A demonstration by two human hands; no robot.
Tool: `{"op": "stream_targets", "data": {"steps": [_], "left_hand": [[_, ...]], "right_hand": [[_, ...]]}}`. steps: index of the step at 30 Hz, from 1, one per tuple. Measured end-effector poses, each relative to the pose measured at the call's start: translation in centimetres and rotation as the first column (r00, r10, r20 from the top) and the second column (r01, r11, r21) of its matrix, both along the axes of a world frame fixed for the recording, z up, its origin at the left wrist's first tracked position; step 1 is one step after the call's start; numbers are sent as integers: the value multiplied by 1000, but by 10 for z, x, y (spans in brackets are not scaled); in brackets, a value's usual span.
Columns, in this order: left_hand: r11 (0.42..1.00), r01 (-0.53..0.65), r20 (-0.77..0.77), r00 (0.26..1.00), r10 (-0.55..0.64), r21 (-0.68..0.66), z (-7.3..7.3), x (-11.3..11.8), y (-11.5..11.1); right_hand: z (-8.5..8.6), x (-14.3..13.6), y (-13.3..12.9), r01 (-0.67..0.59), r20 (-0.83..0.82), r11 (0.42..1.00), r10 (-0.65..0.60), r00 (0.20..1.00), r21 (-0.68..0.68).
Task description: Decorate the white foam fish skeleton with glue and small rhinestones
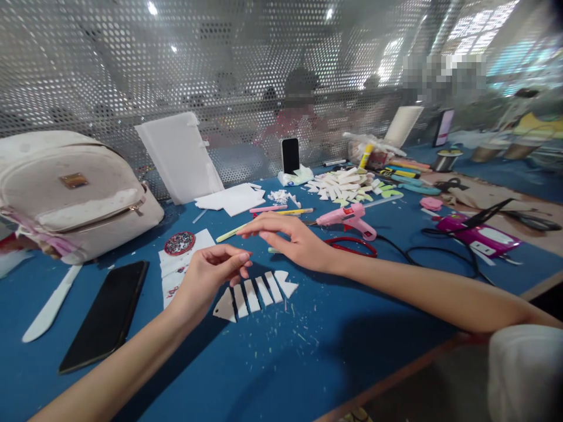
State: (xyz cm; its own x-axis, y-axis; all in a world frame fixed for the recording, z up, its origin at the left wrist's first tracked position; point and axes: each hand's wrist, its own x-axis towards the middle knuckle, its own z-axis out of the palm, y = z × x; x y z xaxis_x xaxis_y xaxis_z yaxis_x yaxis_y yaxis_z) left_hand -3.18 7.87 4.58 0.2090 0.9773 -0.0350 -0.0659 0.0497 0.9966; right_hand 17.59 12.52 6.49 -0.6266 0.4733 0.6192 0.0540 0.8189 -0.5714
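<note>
Left hand [211,269] curled, holding what I cannot tell, and right hand [303,241] loosely open, I pause, as I judge it, beside white pieces [252,295] laid fish-like on the blue table [281,381], where any adjustment calls for a light pinch.

Bare forearms [145,351], pale grey garment [525,372] at right

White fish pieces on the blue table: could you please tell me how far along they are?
The head piece, with its eye hole, four strips and the tail piece look cut and laid out. The left hand and right hand are near them, clearly holding none. Joining may be left: gaps separate the pieces, and the pink glue gun lies aside.
</note>
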Motion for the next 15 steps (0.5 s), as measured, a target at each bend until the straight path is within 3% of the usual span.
{"op": "stream_targets", "data": {"steps": [10, 13, 15], "left_hand": [[998, -27, -6, 1000, 27, -52, -3, -1, 5], [999, -28, -18, 999, 27, -41, -2, -1, 5], [999, -37, -30, 999, 36, -22, -1, -1, 3]], "right_hand": [[0, 0, -5, 11, 10, 999, -11, 1000, -30], [0, -2, -6, -28, 35, 983, 35, 999, -184], [-1, -4, -7, -100, 36, 919, 123, 992, -382]]}}
